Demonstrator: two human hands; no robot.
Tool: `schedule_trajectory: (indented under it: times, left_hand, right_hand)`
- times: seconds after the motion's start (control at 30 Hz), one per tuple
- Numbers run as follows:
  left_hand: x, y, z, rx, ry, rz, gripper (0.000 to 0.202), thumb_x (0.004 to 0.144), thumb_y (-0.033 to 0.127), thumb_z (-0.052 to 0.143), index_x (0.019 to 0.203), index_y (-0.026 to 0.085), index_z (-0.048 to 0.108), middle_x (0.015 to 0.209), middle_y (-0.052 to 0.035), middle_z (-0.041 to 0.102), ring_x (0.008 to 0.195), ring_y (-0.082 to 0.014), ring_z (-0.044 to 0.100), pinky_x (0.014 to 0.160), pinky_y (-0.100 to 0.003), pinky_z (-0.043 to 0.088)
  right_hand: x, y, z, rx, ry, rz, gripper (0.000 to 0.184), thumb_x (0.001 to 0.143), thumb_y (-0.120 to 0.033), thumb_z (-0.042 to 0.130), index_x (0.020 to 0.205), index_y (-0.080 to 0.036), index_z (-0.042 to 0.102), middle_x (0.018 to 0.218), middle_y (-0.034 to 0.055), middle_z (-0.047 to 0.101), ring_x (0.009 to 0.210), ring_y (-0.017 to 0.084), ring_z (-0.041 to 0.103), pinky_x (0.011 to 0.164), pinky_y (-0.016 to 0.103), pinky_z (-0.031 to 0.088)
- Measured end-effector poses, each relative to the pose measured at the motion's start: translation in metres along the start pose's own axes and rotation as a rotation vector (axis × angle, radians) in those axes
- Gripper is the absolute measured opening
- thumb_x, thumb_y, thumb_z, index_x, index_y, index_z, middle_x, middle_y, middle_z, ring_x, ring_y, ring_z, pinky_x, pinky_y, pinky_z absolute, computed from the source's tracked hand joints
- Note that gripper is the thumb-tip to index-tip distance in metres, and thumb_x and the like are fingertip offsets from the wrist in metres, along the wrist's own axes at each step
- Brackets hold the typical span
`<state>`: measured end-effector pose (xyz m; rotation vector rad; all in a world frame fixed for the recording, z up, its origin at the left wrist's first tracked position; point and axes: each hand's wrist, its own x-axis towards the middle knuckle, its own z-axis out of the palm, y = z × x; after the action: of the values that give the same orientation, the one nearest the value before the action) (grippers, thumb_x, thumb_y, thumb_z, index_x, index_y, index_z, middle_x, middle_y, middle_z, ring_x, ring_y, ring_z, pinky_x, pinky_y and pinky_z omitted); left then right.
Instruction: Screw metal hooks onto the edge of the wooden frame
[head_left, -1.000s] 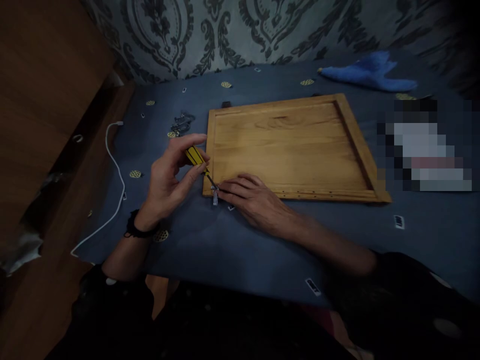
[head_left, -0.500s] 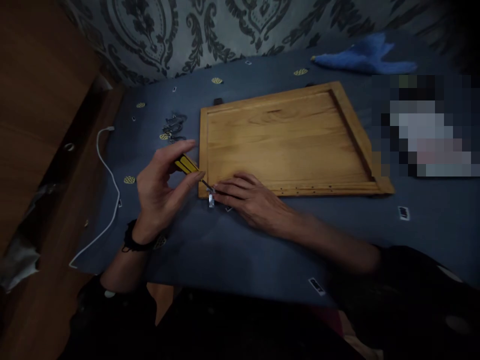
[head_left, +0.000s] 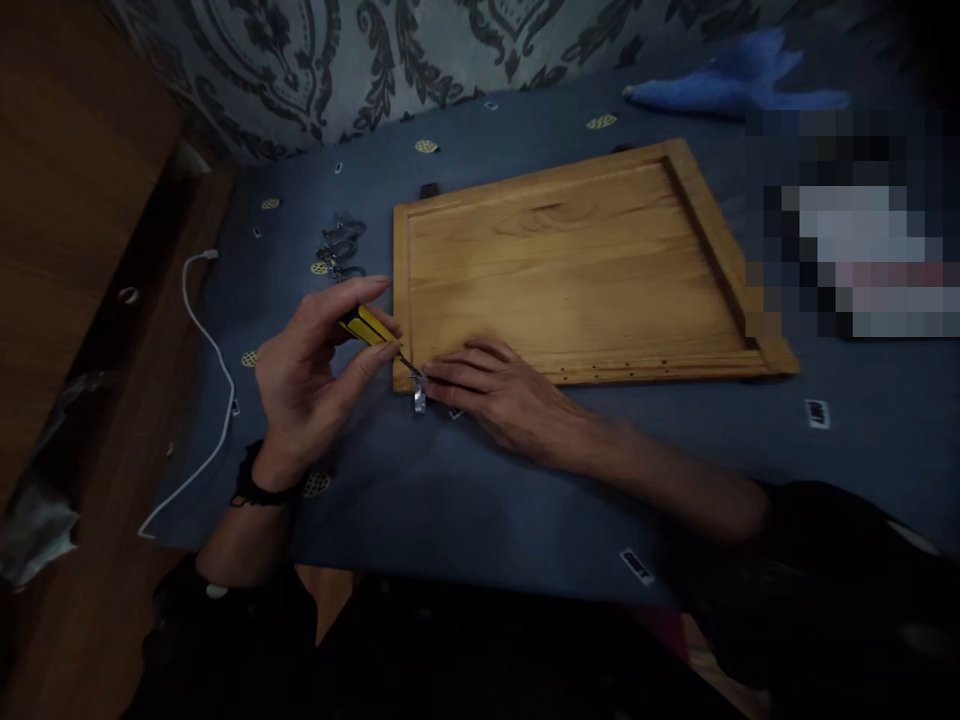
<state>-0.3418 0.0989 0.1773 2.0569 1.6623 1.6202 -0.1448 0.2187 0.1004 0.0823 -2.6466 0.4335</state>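
Note:
A wooden panel [head_left: 570, 270] with a raised rim lies flat on a blue cloth. My left hand [head_left: 307, 375] is closed on a yellow and black screwdriver [head_left: 367, 327], its tip pointing at a small metal bracket [head_left: 420, 392] at the panel's near left corner. My right hand [head_left: 499, 395] rests on the cloth and the panel's front edge, its fingertips pressed together against the bracket.
A pile of metal hardware [head_left: 339, 247] lies left of the panel. A white cable [head_left: 217, 380] runs along the cloth's left edge beside a wooden cabinet [head_left: 67, 200]. A blue fluffy thing [head_left: 739, 85] lies at the back right. A patterned wall stands behind.
My view has drifted, so everything sits slightly higher and to the left. Both hands keep their hold at the panel's corner; the screwdriver has barely shifted.

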Motion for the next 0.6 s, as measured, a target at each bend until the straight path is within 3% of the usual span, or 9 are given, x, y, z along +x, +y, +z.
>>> schedule_trajectory:
  times: [0.33, 0.6]
  left_hand:
    - [0.0021, 0.0016, -0.0047, -0.033, -0.052, -0.005, 0.054, 0.089, 0.018, 0.077, 0.136, 0.041, 0.064, 0.121, -0.0007, 0.071, 0.096, -0.0223, 0.077, 0.085, -0.043, 0.068]
    - [0.0071, 0.0025, -0.0079, -0.069, -0.082, 0.014, 0.051, 0.088, 0.017, 0.078, 0.133, 0.040, 0.067, 0.119, -0.0015, 0.071, 0.095, -0.0218, 0.077, 0.082, -0.041, 0.069]
  right_hand:
    - [0.0001, 0.0003, -0.0005, -0.011, -0.028, 0.001, 0.045, 0.097, -0.007, 0.046, 0.137, -0.019, 0.065, 0.137, 0.0112, 0.070, 0.130, 0.026, 0.059, 0.109, 0.051, 0.044]
    - [-0.0003, 0.0003, 0.0001, -0.017, 0.008, -0.015, 0.042, 0.100, -0.009, 0.045, 0.136, -0.017, 0.065, 0.136, 0.0121, 0.071, 0.129, 0.026, 0.059, 0.108, 0.049, 0.045]
